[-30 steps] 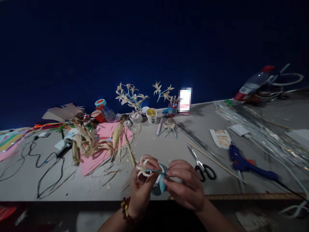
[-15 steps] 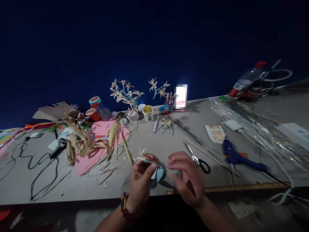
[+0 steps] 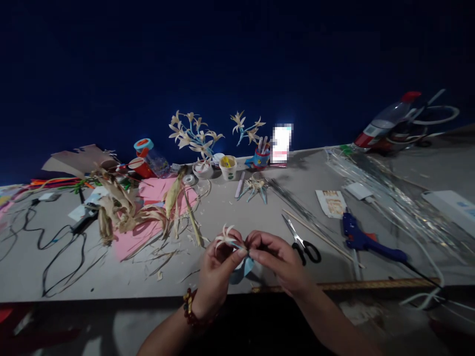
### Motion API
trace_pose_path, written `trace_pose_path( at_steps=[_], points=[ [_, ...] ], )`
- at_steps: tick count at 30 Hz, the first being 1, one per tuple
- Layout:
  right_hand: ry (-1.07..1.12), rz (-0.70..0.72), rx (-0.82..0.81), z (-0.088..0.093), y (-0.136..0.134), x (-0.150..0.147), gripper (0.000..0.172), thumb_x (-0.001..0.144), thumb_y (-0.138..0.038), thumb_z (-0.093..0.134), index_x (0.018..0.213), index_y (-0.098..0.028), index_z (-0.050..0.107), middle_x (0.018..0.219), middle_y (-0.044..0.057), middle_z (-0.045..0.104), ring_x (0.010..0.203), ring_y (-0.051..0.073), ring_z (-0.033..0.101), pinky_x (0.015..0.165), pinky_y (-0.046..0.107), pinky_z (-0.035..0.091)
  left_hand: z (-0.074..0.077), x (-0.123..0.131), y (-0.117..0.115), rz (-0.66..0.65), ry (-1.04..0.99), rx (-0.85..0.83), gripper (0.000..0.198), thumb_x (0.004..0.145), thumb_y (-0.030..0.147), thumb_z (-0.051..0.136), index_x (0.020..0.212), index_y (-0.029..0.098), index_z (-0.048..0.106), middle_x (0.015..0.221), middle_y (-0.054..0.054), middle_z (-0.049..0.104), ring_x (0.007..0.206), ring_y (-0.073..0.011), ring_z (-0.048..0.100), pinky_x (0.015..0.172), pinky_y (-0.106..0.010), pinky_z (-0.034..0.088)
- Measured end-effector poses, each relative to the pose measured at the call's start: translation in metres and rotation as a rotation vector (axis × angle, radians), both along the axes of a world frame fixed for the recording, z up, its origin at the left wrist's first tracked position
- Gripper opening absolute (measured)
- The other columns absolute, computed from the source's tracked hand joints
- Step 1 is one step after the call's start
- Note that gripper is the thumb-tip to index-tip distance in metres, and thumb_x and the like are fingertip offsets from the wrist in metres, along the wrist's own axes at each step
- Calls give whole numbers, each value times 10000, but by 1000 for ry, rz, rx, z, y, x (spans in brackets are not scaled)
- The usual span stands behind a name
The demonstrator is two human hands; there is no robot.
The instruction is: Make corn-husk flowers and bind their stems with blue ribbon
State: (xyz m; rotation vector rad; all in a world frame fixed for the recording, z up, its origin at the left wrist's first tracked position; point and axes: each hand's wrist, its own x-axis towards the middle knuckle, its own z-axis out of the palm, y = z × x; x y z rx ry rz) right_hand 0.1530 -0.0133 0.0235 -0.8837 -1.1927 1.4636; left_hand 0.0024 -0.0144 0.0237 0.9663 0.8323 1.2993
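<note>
Between my hands is a handmade flower [image 3: 225, 236] with pale, narrow petals and a blue-wrapped stem. My left hand [image 3: 218, 262] pinches the stem just below the petals, thumb on top. Fingertips of my right hand [image 3: 272, 254] are closed on the stem's other end, touching my left fingers. A loose piece of light blue tape or paper [image 3: 248, 267] hangs beneath the fingertips. Black-handled scissors [image 3: 301, 242] lie partly open beside my right hand. Further back on the table rest several blue-stemmed pieces [image 3: 256, 188].
Pale flower sprays [image 3: 193, 131] stand at the back in pots. On the left lie dried corn husks [image 3: 120, 198] over pink paper [image 3: 128, 244]. To the right are a blue glue gun [image 3: 371, 242], thin wires [image 3: 297, 200] and clear plastic wrapping [image 3: 393, 193]. A bottle [image 3: 386, 121] leans behind.
My right hand has moved left and closed on the flower stem beside my left fingers. The flower is turned more upright, its petals now showing above my left hand.
</note>
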Motion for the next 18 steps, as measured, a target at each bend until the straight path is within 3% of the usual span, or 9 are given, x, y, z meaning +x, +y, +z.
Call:
trace_pose_path(
  at_steps=[7,13,18],
  points=[
    [34,55,-133,-4,1,5,243,798,-387,711,739,-170,620,759,3,564,768,149,518,719,262,411,-3,1,3,-35,-34,-117,125,726,185,773,781,163,663,850,-22,594,817,-145,551,753,-254,453],
    [129,11,-319,-9,-1,6,255,679,-335,792,665,-163,605,663,-26,531,650,121,481,630,231,383,-11,1,3,-172,-58,-204,110,770,209,745,834,165,667,852,-17,606,830,-138,555,793,-257,441],
    [137,-33,-357,-19,-5,7,216,686,-308,771,638,-156,626,674,-10,579,688,135,511,671,245,383,-18,-2,2,-249,2,-207,196,777,270,749,903,177,631,861,-19,600,798,-134,546,741,-248,441]
  ],
)
